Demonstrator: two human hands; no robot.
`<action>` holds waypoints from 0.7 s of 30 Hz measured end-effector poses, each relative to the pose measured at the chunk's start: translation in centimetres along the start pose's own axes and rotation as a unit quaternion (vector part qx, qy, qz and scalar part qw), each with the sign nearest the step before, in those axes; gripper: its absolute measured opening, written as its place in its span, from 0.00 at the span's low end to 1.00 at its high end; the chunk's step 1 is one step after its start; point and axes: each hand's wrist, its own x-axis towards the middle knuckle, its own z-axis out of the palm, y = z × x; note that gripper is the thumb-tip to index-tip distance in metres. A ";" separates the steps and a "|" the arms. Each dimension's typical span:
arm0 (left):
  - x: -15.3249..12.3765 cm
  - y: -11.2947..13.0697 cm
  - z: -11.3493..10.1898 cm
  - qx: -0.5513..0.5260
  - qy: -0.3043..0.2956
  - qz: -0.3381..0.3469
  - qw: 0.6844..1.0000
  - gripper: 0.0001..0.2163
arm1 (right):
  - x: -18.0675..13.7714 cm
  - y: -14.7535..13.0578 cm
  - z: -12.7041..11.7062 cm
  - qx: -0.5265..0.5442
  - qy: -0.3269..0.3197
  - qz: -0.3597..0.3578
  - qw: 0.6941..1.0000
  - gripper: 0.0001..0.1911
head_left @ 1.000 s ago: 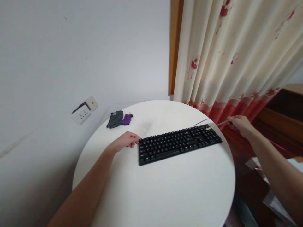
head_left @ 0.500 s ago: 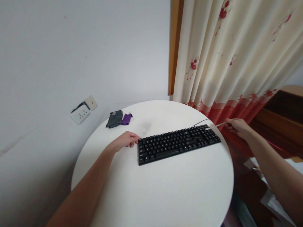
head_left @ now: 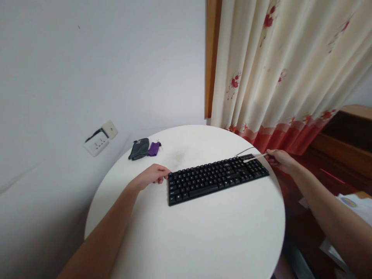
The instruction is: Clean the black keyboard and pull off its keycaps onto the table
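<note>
A black keyboard (head_left: 213,182) lies on the round white table (head_left: 200,240), tilted so that its right end is farther away. My left hand (head_left: 155,174) has its fingers closed at the keyboard's upper left corner, gripping that edge. Pinched in my right hand (head_left: 277,159) is a long, thin cotton swab (head_left: 258,156). Its pale tip reaches over the number pad end of the keyboard, at the upper row; whether it touches the keys is hard to tell.
A dark grey folded cloth pouch (head_left: 139,148) and a small purple cloth piece (head_left: 154,148) lie at the table's back left. The keyboard's cable (head_left: 245,150) runs off the back right edge. A wall socket (head_left: 97,143), a flowered curtain (head_left: 255,77) and papers (head_left: 357,207) surround the table.
My right hand has moved left, carrying the swab's tip leftward along the upper right of the keyboard. My left hand keeps its hold on the corner. The view has shifted slightly.
</note>
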 end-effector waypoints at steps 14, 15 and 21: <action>0.0 0.0 0.0 -0.002 0.001 -0.002 1.000 0.16 | 1.8 0.3 -3.5 -0.004 0.071 0.029 0.997 0.16; 0.1 -0.1 0.0 -0.002 0.001 -0.001 1.000 0.16 | 1.8 0.3 -3.9 -0.006 0.079 0.032 0.996 0.17; 0.2 -0.2 0.1 -0.003 0.005 0.003 1.000 0.17 | 1.8 0.5 -4.0 -0.008 0.091 0.031 0.995 0.16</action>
